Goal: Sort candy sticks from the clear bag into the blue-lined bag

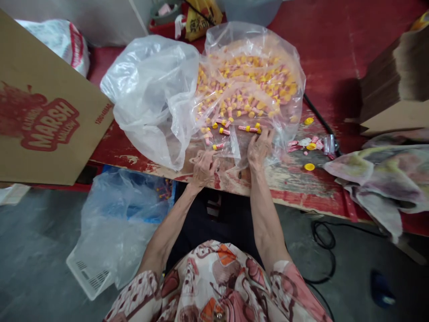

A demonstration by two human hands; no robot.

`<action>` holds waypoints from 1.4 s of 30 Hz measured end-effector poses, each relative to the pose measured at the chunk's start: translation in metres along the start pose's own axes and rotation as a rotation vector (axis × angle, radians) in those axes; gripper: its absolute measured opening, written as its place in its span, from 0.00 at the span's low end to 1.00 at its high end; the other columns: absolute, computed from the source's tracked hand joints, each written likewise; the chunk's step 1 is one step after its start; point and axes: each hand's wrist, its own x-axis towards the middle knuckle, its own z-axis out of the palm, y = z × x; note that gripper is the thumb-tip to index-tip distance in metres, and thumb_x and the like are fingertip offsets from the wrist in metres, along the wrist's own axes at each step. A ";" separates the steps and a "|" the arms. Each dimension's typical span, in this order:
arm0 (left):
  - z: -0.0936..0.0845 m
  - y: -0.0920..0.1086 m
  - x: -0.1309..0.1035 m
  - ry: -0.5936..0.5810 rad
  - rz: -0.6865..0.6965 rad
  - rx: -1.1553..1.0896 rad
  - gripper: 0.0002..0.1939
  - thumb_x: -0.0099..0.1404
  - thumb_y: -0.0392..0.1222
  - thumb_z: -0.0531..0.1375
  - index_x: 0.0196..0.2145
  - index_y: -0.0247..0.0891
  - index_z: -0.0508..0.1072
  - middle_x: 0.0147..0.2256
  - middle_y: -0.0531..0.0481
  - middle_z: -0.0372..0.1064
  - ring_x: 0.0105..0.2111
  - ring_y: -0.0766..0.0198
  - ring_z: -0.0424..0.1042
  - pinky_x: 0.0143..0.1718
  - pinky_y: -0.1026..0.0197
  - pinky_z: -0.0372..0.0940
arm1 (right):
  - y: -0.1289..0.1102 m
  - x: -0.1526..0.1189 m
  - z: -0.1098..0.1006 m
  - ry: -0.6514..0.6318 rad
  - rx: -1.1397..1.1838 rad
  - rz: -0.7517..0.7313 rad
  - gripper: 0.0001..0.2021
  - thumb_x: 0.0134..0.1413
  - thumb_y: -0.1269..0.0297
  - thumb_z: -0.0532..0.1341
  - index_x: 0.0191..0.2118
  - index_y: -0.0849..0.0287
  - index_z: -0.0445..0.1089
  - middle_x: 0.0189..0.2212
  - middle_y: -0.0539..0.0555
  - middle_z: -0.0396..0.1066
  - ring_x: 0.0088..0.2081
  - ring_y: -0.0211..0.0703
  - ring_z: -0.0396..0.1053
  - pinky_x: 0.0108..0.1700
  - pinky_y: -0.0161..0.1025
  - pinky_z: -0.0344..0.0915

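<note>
A clear plastic bag [254, 36] lies on the table, holding a heap of small pink tubes with yellow caps [248, 85]. Several tubes, among them a tube [218, 146], lie loose near the bag's mouth. My right hand [260, 147] rests over the bag's front edge, its fingers apart; the fingertips are beside the yellow cap of a tube [247, 128], and whether they touch it I cannot tell. Near the table's front edge, my left hand [203, 170] lies on the wood with fingers loosely bent and thumb apart, close to the loose tubes. Nothing shows in it.
A second, pale plastic bag [150, 89] lies left of the heap, beside a cardboard box [47, 112]. On the right are loose yellow caps [309, 167], a clear cup [329, 145], a stained cloth [385, 172] and stacked cardboard [395, 85]. Below left stands a blue crate [144, 214].
</note>
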 end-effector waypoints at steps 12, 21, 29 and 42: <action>0.010 0.005 0.005 0.000 -0.274 -0.219 0.30 0.81 0.49 0.62 0.75 0.43 0.61 0.47 0.49 0.76 0.35 0.67 0.72 0.47 0.59 0.74 | 0.018 0.006 0.005 -0.035 0.081 -0.067 0.13 0.74 0.69 0.54 0.56 0.53 0.71 0.58 0.61 0.73 0.59 0.54 0.73 0.60 0.51 0.75; 0.001 0.015 0.001 -0.116 -0.261 -0.177 0.14 0.78 0.44 0.64 0.58 0.41 0.74 0.42 0.50 0.75 0.39 0.61 0.76 0.50 0.56 0.75 | 0.005 -0.008 -0.012 0.009 0.298 -0.159 0.16 0.84 0.48 0.56 0.56 0.53 0.74 0.47 0.55 0.74 0.42 0.46 0.72 0.47 0.45 0.73; -0.017 0.006 -0.015 -0.042 -0.254 -0.177 0.12 0.81 0.48 0.62 0.57 0.43 0.74 0.46 0.48 0.78 0.42 0.60 0.79 0.54 0.54 0.76 | -0.013 -0.035 -0.006 -0.334 0.220 -0.397 0.13 0.82 0.54 0.55 0.53 0.52 0.75 0.49 0.57 0.77 0.48 0.50 0.73 0.53 0.47 0.72; -0.057 -0.008 -0.060 0.036 -0.436 -0.188 0.15 0.82 0.52 0.61 0.58 0.43 0.71 0.40 0.50 0.76 0.37 0.63 0.79 0.45 0.60 0.78 | -0.012 -0.032 -0.012 -0.281 0.169 -0.308 0.14 0.66 0.67 0.58 0.54 0.55 0.73 0.52 0.65 0.77 0.55 0.57 0.74 0.61 0.53 0.70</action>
